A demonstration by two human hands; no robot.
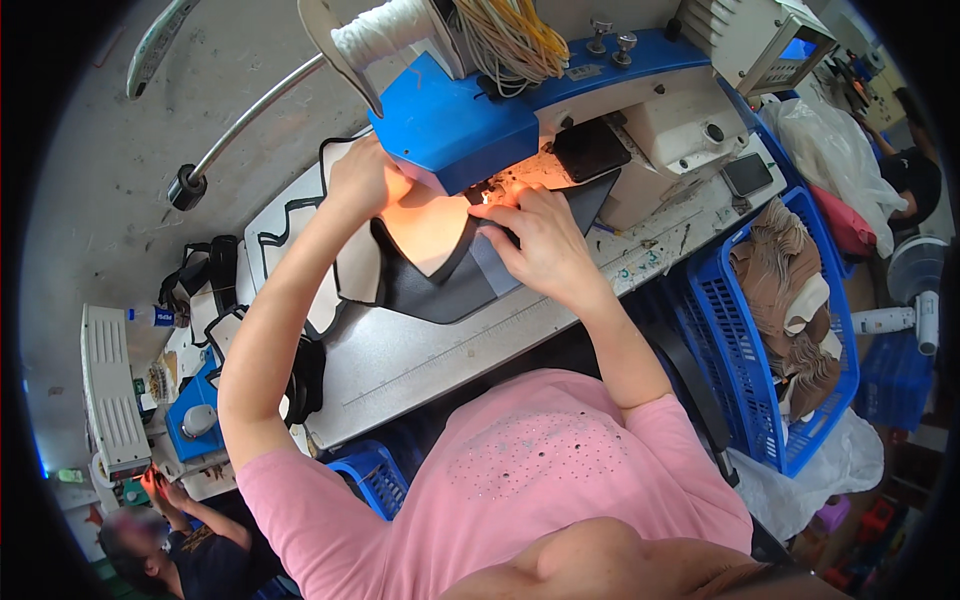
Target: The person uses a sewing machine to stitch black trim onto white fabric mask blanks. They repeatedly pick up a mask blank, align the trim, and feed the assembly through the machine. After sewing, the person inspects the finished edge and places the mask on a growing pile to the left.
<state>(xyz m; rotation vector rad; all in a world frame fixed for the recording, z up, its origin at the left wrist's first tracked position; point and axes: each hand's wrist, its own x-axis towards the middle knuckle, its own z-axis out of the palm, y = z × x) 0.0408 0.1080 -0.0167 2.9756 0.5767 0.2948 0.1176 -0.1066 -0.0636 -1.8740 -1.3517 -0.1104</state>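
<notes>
A blue-and-white sewing machine [455, 125] stands over the worktable, its lamp lighting the stitching area. Beneath its head lies a white, dark-edged material piece [425, 235], pointed toward me, over a dark grey sheet [430, 295]. My left hand [365, 180] rests on the far left of the white piece; its fingertips are hidden by the machine head. Close to the lit area, my right hand [540, 240] has its fingers and thumb closed at the piece's dark edge. More white, dark-edged pieces [358, 265] trail off to the left across the table.
A white thread spool [385, 35] sits atop the machine. A dark phone-like slab [590, 150] lies on its bed. To the right stands a blue basket [705, 300] of brown pieces. The metal table edge [450, 365] runs before me. Another person [190, 545] works at lower left.
</notes>
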